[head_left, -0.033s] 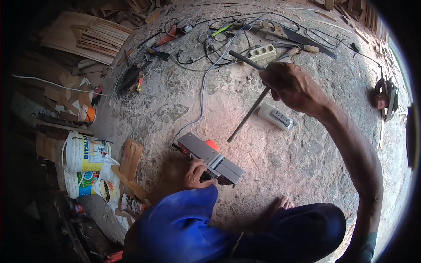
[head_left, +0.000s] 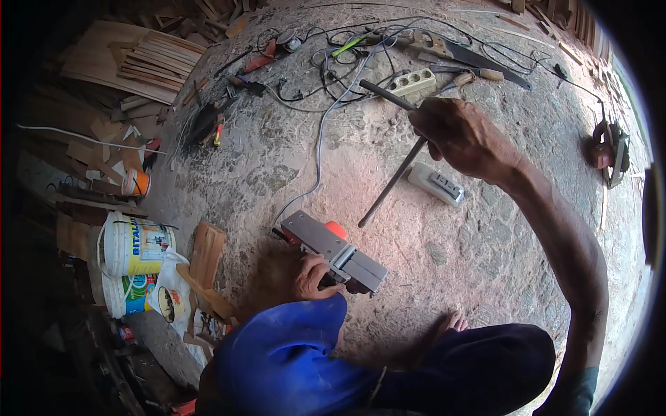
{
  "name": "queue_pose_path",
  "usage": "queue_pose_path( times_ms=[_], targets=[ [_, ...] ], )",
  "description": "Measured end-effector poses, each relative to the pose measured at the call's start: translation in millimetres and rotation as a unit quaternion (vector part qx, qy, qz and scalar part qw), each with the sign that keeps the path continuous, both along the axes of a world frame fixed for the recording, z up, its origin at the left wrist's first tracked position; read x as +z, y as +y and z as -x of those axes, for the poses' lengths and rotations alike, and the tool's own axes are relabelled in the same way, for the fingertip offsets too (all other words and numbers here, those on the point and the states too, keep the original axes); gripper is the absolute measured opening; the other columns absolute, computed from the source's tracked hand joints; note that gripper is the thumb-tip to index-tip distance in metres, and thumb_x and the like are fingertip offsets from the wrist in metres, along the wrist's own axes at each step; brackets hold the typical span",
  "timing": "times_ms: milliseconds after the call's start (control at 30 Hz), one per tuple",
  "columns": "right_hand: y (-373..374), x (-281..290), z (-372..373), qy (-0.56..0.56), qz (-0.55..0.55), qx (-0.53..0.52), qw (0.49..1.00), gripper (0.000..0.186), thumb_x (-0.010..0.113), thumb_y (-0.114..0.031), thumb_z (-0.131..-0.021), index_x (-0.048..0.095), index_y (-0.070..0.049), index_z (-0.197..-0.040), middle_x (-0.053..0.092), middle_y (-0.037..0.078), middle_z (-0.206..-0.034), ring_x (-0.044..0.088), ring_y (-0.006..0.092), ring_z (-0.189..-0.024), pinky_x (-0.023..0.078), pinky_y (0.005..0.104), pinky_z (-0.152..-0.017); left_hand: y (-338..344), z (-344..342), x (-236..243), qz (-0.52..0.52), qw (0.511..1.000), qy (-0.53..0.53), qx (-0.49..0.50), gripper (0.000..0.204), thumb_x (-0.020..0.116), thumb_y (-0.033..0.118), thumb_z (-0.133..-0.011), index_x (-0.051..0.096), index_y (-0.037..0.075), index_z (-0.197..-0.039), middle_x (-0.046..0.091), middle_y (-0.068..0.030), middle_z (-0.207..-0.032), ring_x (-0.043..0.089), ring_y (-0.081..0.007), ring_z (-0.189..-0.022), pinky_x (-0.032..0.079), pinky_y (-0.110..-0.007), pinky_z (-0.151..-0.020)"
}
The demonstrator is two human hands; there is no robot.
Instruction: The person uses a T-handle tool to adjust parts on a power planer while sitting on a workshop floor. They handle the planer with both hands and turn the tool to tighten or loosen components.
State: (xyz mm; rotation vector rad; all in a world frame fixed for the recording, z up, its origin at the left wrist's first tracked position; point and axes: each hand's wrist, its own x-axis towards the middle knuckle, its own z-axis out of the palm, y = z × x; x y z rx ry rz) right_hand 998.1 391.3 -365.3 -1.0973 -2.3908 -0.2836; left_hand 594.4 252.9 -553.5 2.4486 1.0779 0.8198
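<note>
An electric hand planer [head_left: 316,236] lies upside down on the ground in front of me, its flat metal sole facing up. My left hand [head_left: 311,277] is closed around its near side; part of the grip is hidden. My right hand [head_left: 461,139] is raised and clenched around a long dark metal rod [head_left: 392,182]. The rod slants down to the left, its lower end above the ground just beyond the planer. A red part [head_left: 336,229] shows along the planer's far edge. Beyond the rod sits a small whitish box [head_left: 436,184] with dark slots.
Across the far ground lie tangled cables, a pale power strip [head_left: 414,82], a handsaw [head_left: 485,62] and a red-bodied power tool [head_left: 261,58]. Paint buckets [head_left: 119,249] and wood offcuts [head_left: 206,253] crowd the left. A dark power tool [head_left: 613,154] stands far right. A cord runs from the planer.
</note>
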Motion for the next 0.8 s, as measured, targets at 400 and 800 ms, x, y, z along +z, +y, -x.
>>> queue_pose_path(
  times_ms=[400,800],
  targets=[
    [28.8,5.3,64.0,0.080,0.183,-0.008,0.980,0.012,0.059,-0.002,-0.093,0.068,-0.001,-0.102,0.060,0.012,-0.079,0.063,0.0250,-0.067,0.055,0.0364,-0.055,-0.2,-23.1,-12.5,-0.089,0.992,-0.071,0.050,0.047,0.091,0.022,-0.064,0.064,0.008,-0.100,0.061,-0.0109,-0.104,0.062,-0.0308,-0.103,0.049,-0.044,-0.088],
    [41.9,15.7,87.3,0.108,0.426,-0.099,0.893,0.031,0.045,-0.026,-0.107,0.066,-0.004,-0.101,0.062,0.008,-0.076,0.063,0.0176,-0.066,0.054,0.0372,-0.062,15.0,-20.4,-1.9,-0.129,0.989,-0.064,-0.018,0.039,0.090,0.019,-0.067,0.067,0.010,-0.097,0.066,-0.0046,-0.095,0.064,-0.0253,-0.091,0.048,-0.039,-0.082]
  ],
)
